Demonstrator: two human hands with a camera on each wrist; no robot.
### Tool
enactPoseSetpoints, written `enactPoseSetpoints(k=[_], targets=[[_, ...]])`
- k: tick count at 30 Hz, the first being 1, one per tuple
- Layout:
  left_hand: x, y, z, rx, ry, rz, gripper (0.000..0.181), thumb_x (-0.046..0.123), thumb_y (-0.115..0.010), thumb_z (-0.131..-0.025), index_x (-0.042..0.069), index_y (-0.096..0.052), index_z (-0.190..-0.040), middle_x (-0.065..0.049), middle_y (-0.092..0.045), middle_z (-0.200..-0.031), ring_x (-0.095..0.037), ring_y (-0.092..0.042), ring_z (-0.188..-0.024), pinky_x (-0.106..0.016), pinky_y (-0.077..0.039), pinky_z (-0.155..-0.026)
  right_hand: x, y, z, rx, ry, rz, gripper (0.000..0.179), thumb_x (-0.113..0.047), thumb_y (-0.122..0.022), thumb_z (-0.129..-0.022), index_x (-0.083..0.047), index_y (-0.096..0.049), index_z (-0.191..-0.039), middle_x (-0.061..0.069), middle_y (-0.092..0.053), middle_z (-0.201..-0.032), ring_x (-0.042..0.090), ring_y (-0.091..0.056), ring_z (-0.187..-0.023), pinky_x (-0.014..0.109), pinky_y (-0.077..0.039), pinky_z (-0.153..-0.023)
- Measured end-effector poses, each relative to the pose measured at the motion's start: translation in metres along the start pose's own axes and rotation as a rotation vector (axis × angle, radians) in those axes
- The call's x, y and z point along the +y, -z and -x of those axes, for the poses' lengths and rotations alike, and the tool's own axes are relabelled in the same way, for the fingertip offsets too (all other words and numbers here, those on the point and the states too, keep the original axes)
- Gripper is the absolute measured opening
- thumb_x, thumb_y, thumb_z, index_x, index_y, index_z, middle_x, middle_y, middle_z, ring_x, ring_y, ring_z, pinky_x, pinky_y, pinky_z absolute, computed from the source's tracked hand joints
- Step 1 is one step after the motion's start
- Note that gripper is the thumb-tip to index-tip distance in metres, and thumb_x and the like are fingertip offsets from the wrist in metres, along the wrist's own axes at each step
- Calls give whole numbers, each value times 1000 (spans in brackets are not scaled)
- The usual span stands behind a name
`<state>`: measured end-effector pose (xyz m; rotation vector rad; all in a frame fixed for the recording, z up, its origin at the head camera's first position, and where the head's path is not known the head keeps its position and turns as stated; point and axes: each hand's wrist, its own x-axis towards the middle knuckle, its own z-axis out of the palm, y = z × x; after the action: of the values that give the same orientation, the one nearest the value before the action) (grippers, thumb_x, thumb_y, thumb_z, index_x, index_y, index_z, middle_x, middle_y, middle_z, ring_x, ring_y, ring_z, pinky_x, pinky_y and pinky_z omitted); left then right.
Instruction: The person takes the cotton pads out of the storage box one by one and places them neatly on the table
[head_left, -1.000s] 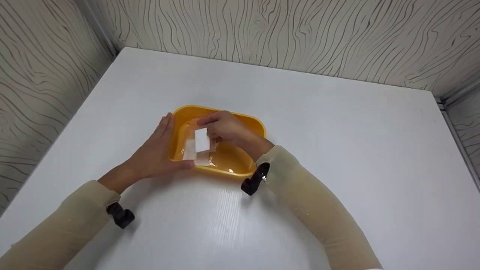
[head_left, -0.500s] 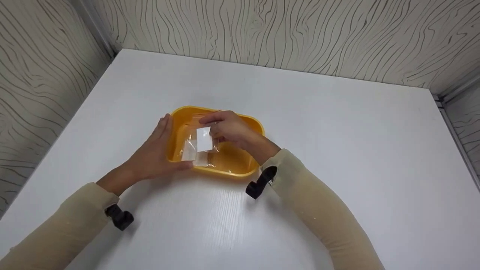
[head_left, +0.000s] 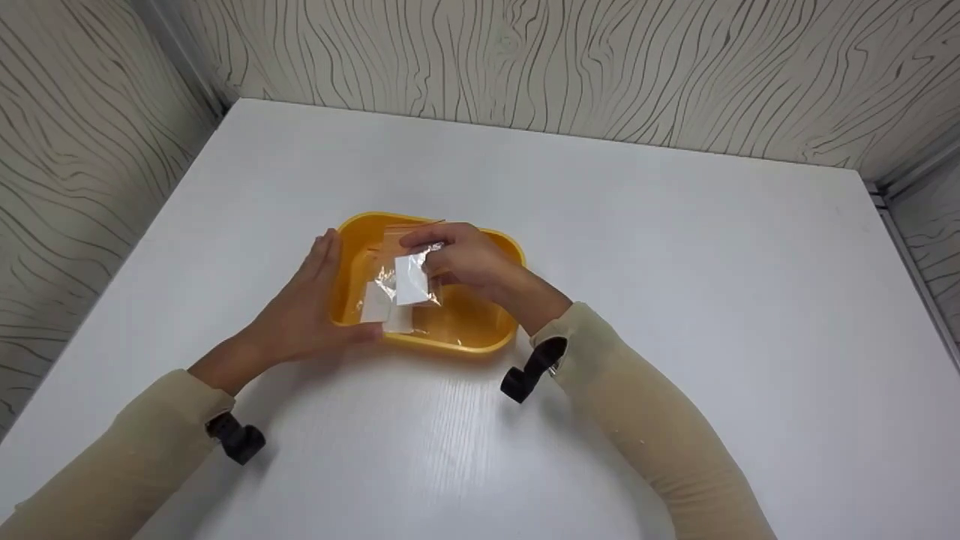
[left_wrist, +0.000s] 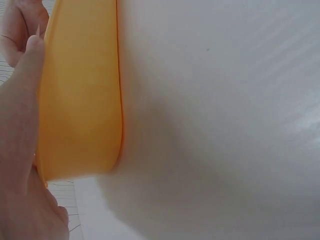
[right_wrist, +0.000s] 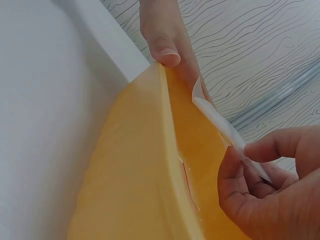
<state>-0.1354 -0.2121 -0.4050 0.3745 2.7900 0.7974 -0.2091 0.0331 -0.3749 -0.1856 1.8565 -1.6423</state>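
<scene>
A yellow plastic tub (head_left: pixel 480 346) stands on the white table. My left hand (head_left: pixel 300 307) holds its left end, thumb along the near rim and the other fingers at the left side. In the left wrist view the thumb (left_wrist: pixel 31 60) touches the rim. Inside the tub, my right hand (head_left: pixel 476 262) pinches a small clear zip bag (head_left: pixel 411 279) with a white slip in it. In the right wrist view thumb and forefinger pinch the bag's whitish edge (right_wrist: pixel 220 122). Other clear bags with white slips (head_left: pixel 376 304) lie beneath, partly hidden.
The white table (head_left: pixel 675 300) reaches well beyond the tub on all sides. Walls with a wood-grain pattern (head_left: pixel 525 67) stand behind it and at the left. A black camera mount (head_left: pixel 532 370) sticks out from each sleeve cuff.
The right hand and the pinched bag have shifted slightly right within the tub, and the bag's plastic catches more light. The left hand keeps its hold on the tub.
</scene>
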Motion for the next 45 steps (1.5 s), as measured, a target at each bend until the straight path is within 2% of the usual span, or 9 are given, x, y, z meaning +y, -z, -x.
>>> enactPoseSetpoints(k=[10, 17, 22, 33, 39, 45], targets=[[-1, -1, 0, 3, 7, -14, 135, 68, -73, -80, 2, 13, -160, -15, 10, -170, -35, 2, -156, -58, -19, -121, 1, 10, 6, 33, -6, 3, 44, 10, -53, -91, -4, -68, -130, 5, -62, -130, 21, -61, -104, 31, -57, -90], [-2, 0, 0, 3, 7, 0, 135, 66, -75, -80, 2, 14, -160, -14, 11, -170, -35, 4, -156, -57, -17, -122, 0, 15, 11, 26, 9, -9, 43, 11, -54, -90, -4, -69, -127, 4, -63, -129, 19, -58, -99, 27, -56, -81], [-2, -1, 0, 9, 4, 1, 135, 67, -75, -80, 3, 13, -160, -15, 9, -170, -36, 2, -156, -59, -19, -121, 0, 19, 15, 19, 7, -7, 44, 12, -53, -91, -2, -67, -130, 6, -61, -131, 19, -56, -97, 24, -55, -77], [-1, 0, 1, -2, -9, -12, 132, 65, -73, -82, 1, 12, -160, -16, 11, -170, -34, 6, -156, -57, -15, -123, -2, 30, 27, 16, 22, 16, 44, 10, -54, -91, -3, -67, -131, 5, -59, -136, 20, -56, -103, 26, -57, -83], [0, -1, 0, -5, 1, -19, 133, 67, -72, -82, 2, 13, -160, -15, 11, -170, -34, 6, -156, -58, -16, -122, -4, 37, 33, 21, 18, 43, 44, 10, -55, -91, -5, -67, -131, 4, -58, -139, 23, -57, -110, 30, -57, -91], [0, -2, 0, 0, 11, -24, 133, 67, -72, -81, 2, 12, -160, -15, 11, -170, -34, 5, -156, -59, -18, -121, -4, 43, 40, 23, 9, 55, 44, 9, -55, -92, -6, -67, -131, 4, -57, -138, 24, -59, -110, 31, -58, -91]])
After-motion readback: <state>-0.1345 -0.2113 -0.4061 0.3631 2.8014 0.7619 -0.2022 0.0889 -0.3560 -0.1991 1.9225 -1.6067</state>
